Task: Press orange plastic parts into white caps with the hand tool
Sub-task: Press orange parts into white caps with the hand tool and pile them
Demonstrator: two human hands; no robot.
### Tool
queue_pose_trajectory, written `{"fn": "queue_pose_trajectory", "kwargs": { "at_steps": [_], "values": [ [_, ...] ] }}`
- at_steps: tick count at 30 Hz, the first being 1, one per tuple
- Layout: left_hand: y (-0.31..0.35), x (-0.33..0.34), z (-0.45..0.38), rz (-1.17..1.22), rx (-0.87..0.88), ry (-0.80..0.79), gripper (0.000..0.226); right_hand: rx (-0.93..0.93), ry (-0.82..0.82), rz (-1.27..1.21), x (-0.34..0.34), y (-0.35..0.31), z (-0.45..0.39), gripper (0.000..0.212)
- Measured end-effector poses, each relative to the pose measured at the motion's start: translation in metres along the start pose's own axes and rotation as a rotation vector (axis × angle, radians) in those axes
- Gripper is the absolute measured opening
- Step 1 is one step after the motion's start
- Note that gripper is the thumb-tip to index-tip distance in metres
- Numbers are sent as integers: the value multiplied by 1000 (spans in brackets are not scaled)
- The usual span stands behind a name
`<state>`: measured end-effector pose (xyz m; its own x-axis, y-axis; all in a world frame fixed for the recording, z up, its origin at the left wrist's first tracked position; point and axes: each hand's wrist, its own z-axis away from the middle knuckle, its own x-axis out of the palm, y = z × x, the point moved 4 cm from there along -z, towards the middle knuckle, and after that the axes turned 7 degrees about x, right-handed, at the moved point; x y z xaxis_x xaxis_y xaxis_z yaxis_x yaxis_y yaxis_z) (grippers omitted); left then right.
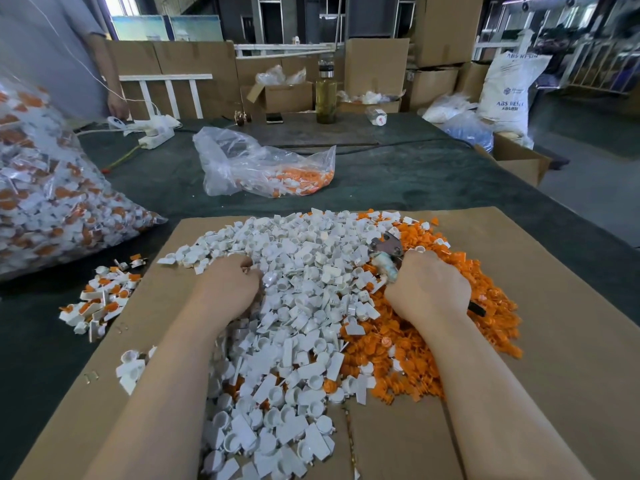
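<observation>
Right hand (pixel 427 289): fingers curled round the handles of the hand tool (pixel 386 252), clamped; tool's long axis running up and to the left from the fist, metal head just beyond the knuckles, lying over the seam where white meets orange. Left hand (pixel 227 284): knuckles up, fingers bent down into the heap of white caps (pixel 294 306); whether anything is pinched between them cannot be told, fingertips hidden among the pieces. Caps directly under and to the right of the left hand, thus between the two hands; left hand nearer the caps, right hand nearer the orange plastic parts (pixel 433 358), heaped beneath and to the right of the tool. Both heaps loose on a cardboard sheet (pixel 554 341), touching and partly mingled along the middle. Small pile of assembled white-and-orange pieces (pixel 100 299) at the sheet's left edge, on the dark table cover (pixel 398 181). Large clear bag of assembled pieces (pixel 45 202) at far left, full. Smaller clear bag (pixel 263 168) beyond the sheet, mouth slack, orange parts in its lower end. Likely next: a cap brought rightward toward the tool head.
</observation>
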<state>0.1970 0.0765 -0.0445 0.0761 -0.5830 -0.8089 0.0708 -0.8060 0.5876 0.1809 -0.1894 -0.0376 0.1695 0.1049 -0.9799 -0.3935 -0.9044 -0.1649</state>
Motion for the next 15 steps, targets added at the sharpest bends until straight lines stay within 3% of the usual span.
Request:
{"fn": "queue_pose_trajectory", "kwargs": {
  "at_steps": [6,15],
  "values": [
    [-2,0,1,112,-9,16,7,22,20,-8,-1,1,-2,17],
    [-9,-5,3,246,-88,44,18,30,115,-73,-4,4,-5,33]
  ]
}}
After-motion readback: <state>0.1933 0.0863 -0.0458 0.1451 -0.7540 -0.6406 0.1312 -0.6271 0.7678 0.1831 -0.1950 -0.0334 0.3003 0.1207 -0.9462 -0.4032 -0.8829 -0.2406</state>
